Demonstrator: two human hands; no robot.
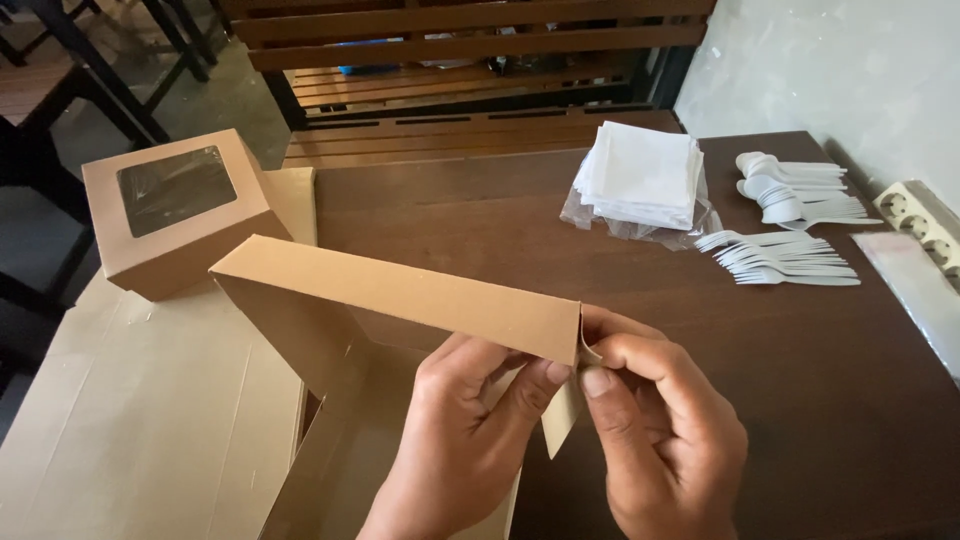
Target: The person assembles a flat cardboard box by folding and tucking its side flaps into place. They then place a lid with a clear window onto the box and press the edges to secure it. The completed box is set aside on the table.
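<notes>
A brown cardboard box blank (400, 295) is partly folded up in front of me, one long wall standing upright. My left hand (460, 440) grips its near corner from inside, thumb against the wall's end. My right hand (665, 430) pinches the small corner flap at the same end between thumb and forefinger. A finished brown box with a clear window lid (175, 210) sits to the left, apart from both hands.
Flat cardboard sheets (150, 400) cover the left of the dark wooden table (800, 380). A stack of white napkins on plastic (642, 175), white plastic spoons (790, 185) and forks (785, 258) lie far right. A socket strip (920, 215) sits by the wall. Wooden benches stand behind.
</notes>
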